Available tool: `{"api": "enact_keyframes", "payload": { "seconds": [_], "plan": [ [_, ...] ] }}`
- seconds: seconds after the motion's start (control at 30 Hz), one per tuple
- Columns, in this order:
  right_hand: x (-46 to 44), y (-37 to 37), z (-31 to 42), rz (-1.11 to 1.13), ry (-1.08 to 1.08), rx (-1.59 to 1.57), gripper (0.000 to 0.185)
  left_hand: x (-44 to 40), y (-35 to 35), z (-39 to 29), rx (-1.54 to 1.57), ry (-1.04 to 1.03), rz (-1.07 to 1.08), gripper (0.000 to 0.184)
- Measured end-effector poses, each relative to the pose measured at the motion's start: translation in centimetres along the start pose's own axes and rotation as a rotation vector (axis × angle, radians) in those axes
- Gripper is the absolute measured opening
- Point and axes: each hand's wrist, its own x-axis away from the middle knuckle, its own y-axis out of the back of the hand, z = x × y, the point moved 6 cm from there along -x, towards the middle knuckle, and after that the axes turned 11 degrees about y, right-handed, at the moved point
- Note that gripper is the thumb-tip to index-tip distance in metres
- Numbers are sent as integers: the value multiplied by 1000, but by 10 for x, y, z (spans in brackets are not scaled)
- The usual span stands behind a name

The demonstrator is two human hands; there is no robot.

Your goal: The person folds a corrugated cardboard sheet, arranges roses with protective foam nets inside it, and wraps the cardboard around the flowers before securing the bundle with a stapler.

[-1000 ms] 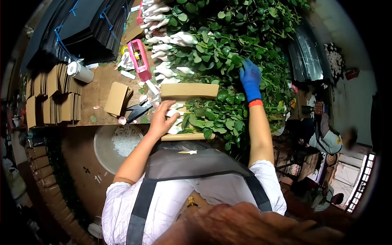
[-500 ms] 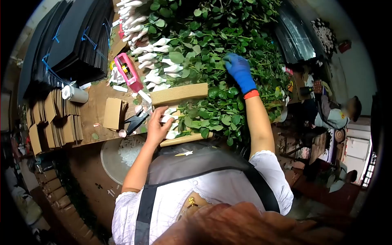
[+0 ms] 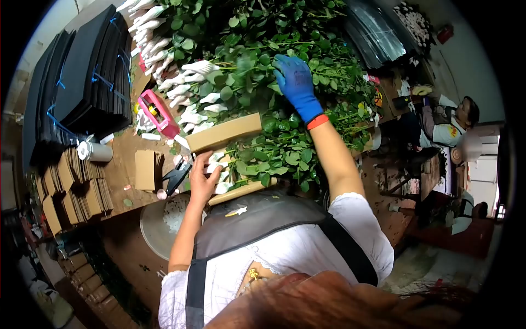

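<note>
Step (judged): picking over flower pile (image 3: 335,71); next move called for a light stem grip, clear of tangled leaves | right hand (image 3: 296,82), gloved, lay on pile's foliage, grip unclear | left hand (image 3: 201,178) half-curled at near white-capped buds (image 3: 222,188) in cardboard wrap (image 3: 227,132), hold unclear | pile lay beyond wrap

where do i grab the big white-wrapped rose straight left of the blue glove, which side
Probably the stem, just behind the white-wrapped bud, coming from the side of the gloved right hand. It lies on its side, bud left and slim stem right, so this grip likely spares the bulkier bud.
</note>
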Motion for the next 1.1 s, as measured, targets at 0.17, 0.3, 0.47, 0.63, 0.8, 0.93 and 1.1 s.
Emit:
{"api": "enact_keyframes", "payload": {
  "seconds": [0.17,0.3,0.47,0.63,0.8,0.93,1.1],
  "plan": [
    [-18,62,-8,-224,61,-50,20,-2,-1,5,33,-30,-3,47],
    [-7,45,-8,54,-10,-122,22,1,0,8,27,11,-16,47],
    [12,113,59,-31,38,-290,26,0,-2,15,34,-60,-40,50],
    [98,49,104,253,-88,-561,30,-3,-5,27,-83,141,62,54],
    [75,70,129,334,132,-33,39,1,3,12,65,89,-14,56],
    [41,81,178,349,83,-527,39,-3,-3,21,47,41,-34,54],
    [36,1,217,677,60,-362,28,-4,-5,23,77,-64,-41,52]
  ]
}}
